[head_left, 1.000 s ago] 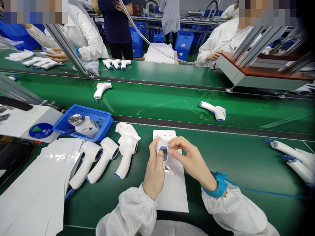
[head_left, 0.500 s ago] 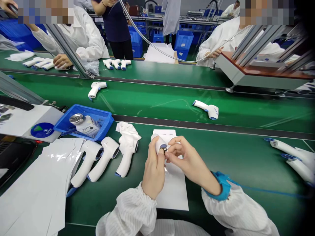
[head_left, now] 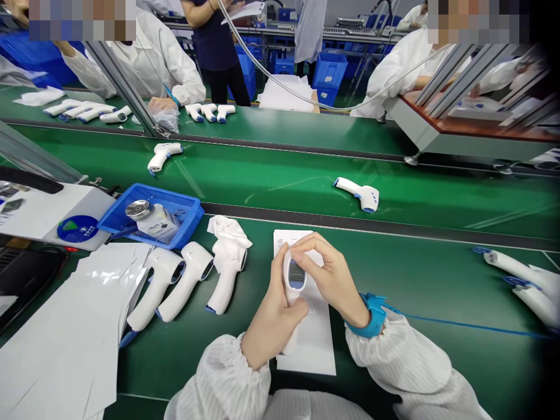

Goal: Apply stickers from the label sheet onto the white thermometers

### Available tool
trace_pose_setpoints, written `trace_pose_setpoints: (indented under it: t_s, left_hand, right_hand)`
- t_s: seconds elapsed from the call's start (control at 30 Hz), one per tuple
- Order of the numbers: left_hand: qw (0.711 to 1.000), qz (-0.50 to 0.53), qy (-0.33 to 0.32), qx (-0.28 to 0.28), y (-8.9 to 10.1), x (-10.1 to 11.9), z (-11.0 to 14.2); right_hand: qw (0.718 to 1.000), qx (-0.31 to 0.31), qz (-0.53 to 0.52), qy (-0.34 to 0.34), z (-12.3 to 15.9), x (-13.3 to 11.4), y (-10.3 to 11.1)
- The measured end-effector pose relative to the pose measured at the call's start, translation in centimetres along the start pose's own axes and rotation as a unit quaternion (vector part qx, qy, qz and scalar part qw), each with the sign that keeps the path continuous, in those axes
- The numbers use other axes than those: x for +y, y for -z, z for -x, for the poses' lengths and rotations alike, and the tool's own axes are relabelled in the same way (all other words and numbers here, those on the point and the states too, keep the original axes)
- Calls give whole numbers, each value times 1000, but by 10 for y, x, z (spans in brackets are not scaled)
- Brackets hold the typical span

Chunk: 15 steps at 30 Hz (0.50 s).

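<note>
Head view: white handheld device (head_left: 296,275) held over white sheet (head_left: 318,350), screen facing up. Device clasped by left hand (head_left: 273,318), thumb and fingers closed around it. Device's upper end touched by right hand (head_left: 330,277); whether anything is pinched there cannot be told. Blue strap (head_left: 371,317) worn on right wrist. Three similar devices (head_left: 184,286) laid to left, near blue tray (head_left: 189,224).

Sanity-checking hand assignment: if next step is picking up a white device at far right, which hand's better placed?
Right hand, likely: it's nearer the far-right devices and sits at the top of the held device, while the left hand wraps around it.
</note>
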<state>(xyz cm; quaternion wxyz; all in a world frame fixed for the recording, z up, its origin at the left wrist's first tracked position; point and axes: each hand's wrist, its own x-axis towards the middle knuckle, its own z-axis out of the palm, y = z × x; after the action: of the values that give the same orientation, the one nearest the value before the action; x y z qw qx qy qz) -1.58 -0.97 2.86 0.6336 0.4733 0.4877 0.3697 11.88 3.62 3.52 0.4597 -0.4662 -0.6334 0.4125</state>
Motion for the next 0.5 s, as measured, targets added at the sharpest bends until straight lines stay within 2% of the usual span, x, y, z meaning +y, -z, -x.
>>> trace_pose_setpoints:
  t_s: [0.1, 0.17, 0.23, 0.3, 0.33, 0.4, 0.47, 0.5]
  left_hand:
    - [999, 29, 11, 6, 2, 3, -1]
    - [998, 57, -2, 3, 6, 7, -3]
    - [996, 89, -24, -24, 11, 10, -5]
    - [995, 85, -43, -44, 15, 8, -9]
    - [997, 52, -51, -26, 17, 6, -11]
    - [994, -71, -59, 61, 18, -5, -15]
    - [959, -230, -62, 152, 15, -20, -16]
    - [936, -301, -66, 172, 13, -28, -16]
  right_hand:
    - [999, -42, 10, -17, 9, 0, -3]
    - [994, -86, -16, -71, 17, 1, -4]
    - [975, -161, -73, -133, 21, 3, -3]
    - [955, -231, -92, -163, 14, 9, -1]
    - [955, -242, -65, -159, 4, 13, 0]
    - [970, -198, 75, -118, -27, 26, 1]
    - [961, -109, 246, -64, -72, 42, 4]
    - [954, -82, 284, -52, -95, 50, 7]
